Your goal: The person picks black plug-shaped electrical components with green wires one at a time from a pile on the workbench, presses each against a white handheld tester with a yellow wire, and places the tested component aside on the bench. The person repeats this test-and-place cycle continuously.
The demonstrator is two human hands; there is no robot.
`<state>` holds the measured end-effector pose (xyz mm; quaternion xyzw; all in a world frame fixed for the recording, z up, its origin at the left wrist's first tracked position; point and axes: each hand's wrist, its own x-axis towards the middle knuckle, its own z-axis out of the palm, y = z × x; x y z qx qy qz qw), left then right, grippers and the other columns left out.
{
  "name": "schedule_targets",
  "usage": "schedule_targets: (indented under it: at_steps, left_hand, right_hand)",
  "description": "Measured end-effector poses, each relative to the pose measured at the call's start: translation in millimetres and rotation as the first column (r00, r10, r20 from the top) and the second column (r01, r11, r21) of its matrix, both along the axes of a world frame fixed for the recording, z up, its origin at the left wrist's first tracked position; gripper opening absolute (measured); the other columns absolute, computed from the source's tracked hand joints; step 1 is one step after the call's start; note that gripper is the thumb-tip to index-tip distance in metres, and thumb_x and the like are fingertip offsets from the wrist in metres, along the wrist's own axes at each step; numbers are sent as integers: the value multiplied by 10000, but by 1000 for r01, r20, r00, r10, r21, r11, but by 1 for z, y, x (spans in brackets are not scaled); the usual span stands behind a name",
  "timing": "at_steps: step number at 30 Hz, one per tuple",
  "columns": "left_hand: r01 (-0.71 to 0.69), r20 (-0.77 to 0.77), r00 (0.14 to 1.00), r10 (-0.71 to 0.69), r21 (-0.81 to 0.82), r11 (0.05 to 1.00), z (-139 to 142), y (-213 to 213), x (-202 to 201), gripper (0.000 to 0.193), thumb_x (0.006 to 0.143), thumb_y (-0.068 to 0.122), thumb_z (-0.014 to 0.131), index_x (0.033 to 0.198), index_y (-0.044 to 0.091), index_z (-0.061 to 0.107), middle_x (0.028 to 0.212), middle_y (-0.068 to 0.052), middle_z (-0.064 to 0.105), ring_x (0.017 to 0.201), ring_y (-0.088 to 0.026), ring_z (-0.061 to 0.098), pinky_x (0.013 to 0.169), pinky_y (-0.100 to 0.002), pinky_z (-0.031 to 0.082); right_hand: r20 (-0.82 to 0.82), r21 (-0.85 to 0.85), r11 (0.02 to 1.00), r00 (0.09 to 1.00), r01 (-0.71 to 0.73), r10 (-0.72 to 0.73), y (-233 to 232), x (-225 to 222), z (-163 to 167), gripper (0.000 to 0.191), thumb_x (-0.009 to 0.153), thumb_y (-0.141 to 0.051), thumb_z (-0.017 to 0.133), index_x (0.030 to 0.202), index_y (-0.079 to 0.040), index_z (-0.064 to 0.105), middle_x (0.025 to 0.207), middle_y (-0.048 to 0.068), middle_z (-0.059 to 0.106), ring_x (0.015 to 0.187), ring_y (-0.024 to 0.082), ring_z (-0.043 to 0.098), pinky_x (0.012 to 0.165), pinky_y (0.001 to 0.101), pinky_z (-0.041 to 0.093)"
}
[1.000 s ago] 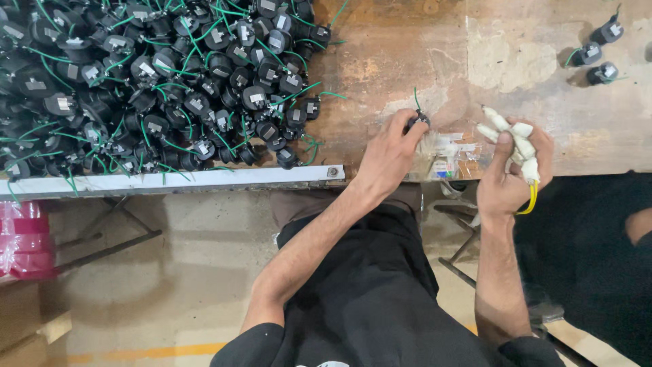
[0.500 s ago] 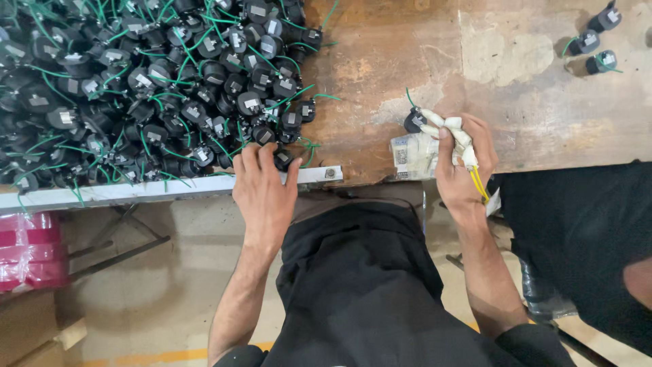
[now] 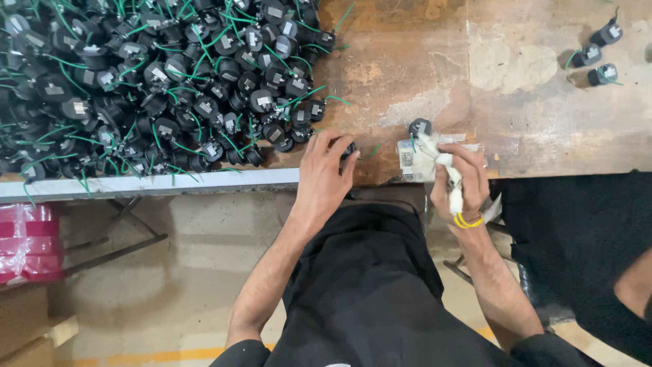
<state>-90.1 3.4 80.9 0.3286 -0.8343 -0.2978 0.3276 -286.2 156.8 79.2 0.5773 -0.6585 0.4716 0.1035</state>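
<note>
The worn brown wooden bench (image 3: 475,81) carries a large heap of small black cylindrical parts with green wire leads (image 3: 149,81), which fills its left half and reaches to the pale metal front edge strip (image 3: 149,183). The left hand (image 3: 324,173) lies at the heap's near right corner, fingers curled narrow over one black part (image 3: 349,149) just beside that edge; whether it is gripped cannot be told. The right hand (image 3: 458,180) is closed around a bundle of white tubular pieces (image 3: 445,166), resting on a small pale printed packet (image 3: 411,156) with a single black part (image 3: 420,126) touching it. Three more black parts (image 3: 594,54) sit well apart at far right. Risk, as judged: tangled leads could drag neighbouring parts over the edge to the concrete floor (image 3: 136,285). Open bench lies between the hands and beyond.
</note>
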Motion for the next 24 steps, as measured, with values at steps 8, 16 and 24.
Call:
schedule_targets:
  at_steps: [8,16,24]
  left_hand:
    - [386,-554,820,144,721,575,-23,-12,-10,264,1039,72,523,1301,45,539,1216,-49,673,1129,-97,703,1010,-259,609]
    - [179,-168,976,-138,258,949,-31,2,-70,467,812,84,836,1220,58,611,1159,-79,694,1099,-304,646,976,-429,507]
    - [133,1,991,-134,38,990,-12,7,-85,594,787,224,833,1277,6,579,1196,-181,522,1130,-402,495,962,-497,432]
  right_hand:
    - [-147,101,986,982,135,-120,-3,-50,6,284,973,117,657,1239,39,596,1239,215,657,1133,405,648,988,448,519]
    - [36,39,977,976,212,-213,11,-57,11,123,1190,24,672,1283,34,592,1251,185,678,1132,328,669,1012,389,541]
    - [242,47,976,946,212,-217,13,-36,12,163,1087,48,712,1231,30,636,1174,169,670,1058,302,658,923,343,532]
